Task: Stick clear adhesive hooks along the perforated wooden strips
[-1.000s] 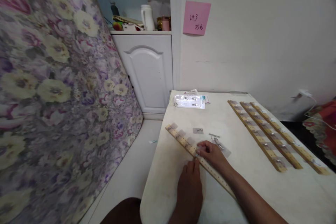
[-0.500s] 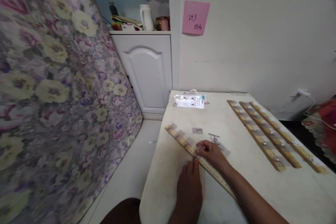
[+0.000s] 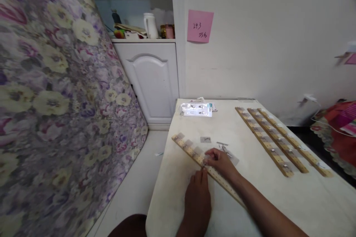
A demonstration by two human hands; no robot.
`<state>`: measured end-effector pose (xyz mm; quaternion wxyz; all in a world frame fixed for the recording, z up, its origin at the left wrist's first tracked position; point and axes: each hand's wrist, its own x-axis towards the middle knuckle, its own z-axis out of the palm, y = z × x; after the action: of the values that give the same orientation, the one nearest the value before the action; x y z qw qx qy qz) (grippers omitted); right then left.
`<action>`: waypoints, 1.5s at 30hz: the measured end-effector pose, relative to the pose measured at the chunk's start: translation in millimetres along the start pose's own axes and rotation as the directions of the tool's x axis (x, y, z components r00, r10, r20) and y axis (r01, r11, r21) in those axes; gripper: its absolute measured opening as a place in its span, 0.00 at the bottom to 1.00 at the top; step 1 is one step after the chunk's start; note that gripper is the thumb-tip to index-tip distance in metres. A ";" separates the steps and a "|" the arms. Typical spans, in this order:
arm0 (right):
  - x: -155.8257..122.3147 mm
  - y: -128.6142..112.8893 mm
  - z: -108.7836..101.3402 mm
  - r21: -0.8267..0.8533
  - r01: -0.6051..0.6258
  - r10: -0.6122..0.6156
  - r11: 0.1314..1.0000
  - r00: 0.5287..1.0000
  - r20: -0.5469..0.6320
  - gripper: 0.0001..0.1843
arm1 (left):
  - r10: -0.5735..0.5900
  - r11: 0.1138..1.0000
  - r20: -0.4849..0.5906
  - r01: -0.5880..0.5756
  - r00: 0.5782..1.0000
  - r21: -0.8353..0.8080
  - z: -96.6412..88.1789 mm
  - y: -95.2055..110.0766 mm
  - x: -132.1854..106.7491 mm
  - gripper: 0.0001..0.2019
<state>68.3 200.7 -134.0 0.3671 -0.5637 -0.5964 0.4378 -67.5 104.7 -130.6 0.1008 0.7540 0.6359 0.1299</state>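
Observation:
A narrow wooden strip [image 3: 185,147] with rows of small holes lies diagonally on the table. Clear plastic squares with small metal pieces sit along its far half. My right hand [image 3: 219,162] is closed in a pinch over the strip's middle, on a small shiny metal piece [image 3: 204,163]. My left hand [image 3: 198,192] presses its fingertips together at the strip's near edge, just below that piece. Beyond the right hand lie a clear plastic square [image 3: 205,139] with a metal piece on it and a small heap of loose metal pieces [image 3: 224,149].
Three similar filled strips [image 3: 261,139] lie side by side at the table's right. A clear blister pack [image 3: 196,109] rests near the back edge. A floral curtain [image 3: 63,111] hangs at left, beside a white cabinet [image 3: 152,81]. A pink note [image 3: 200,26] is on the wall.
The whole view has shifted slightly, so things appear a little further left. Both hands stay at the same place on the strip, with the fingers nearly unchanged.

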 end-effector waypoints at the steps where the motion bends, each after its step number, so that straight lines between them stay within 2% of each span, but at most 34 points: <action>1: -0.8 0.6 0.3 0.002 0.009 -0.009 1.000 1.000 -0.002 0.15 | -0.006 1.000 0.004 0.006 1.000 -0.003 -1.2 0.6 0.0 0.26; 7: -3.2 2.8 -0.4 -0.004 0.044 -0.044 0.999 0.999 0.001 0.17 | -0.026 0.999 0.045 0.028 0.999 -0.042 -8.4 1.5 0.5 0.26; 11: -13.9 -3.6 -11.3 -0.109 0.088 -0.095 0.990 0.994 -0.060 0.17 | -0.028 0.997 0.051 0.032 0.998 -0.072 -8.8 0.0 0.1 0.25; 16: -32.2 -2.8 -48.7 -0.162 0.077 -0.100 0.984 0.985 -0.139 0.12 | -0.024 0.996 0.059 0.029 0.998 -0.086 -9.9 -0.6 -2.4 0.25; 20: -38.1 17.0 -83.2 -0.217 0.006 -0.048 0.976 0.981 -0.190 0.10 | 0.007 0.994 0.023 -0.004 1.000 -0.112 -13.7 0.7 -5.3 0.23; 23: -36.0 33.5 -95.5 -0.236 -0.037 -0.015 0.971 0.977 -0.212 0.09 | 0.030 0.988 -0.022 -0.033 0.999 -0.151 -15.8 2.1 -7.6 0.20; 29: -23.3 45.0 -90.9 -0.254 -0.094 0.033 0.963 0.971 -0.235 0.13 | 0.155 0.965 -0.102 -0.173 0.983 -0.196 -12.7 2.2 -8.2 0.18; 39: -25.5 36.1 -83.8 -0.379 -0.131 -0.003 0.916 0.943 -0.334 0.05 | 0.171 0.948 0.017 -0.160 0.985 -0.275 -21.3 10.8 -7.1 0.17; 42: -26.3 37.8 -85.2 -0.305 -0.108 0.000 0.946 0.943 -0.334 0.06 | 0.158 0.950 0.058 -0.136 0.986 -0.280 -21.9 12.6 -6.8 0.17; 45: -30.5 38.5 -88.9 -0.126 -0.078 0.036 0.989 0.950 -0.311 0.06 | 0.167 0.946 0.065 -0.141 0.984 -0.291 -18.8 12.2 -6.5 0.16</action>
<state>167.5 179.3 -137.5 0.4035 -0.6660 -0.5438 0.3130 -63.2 96.0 -109.5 0.2259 0.7840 0.5445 0.1943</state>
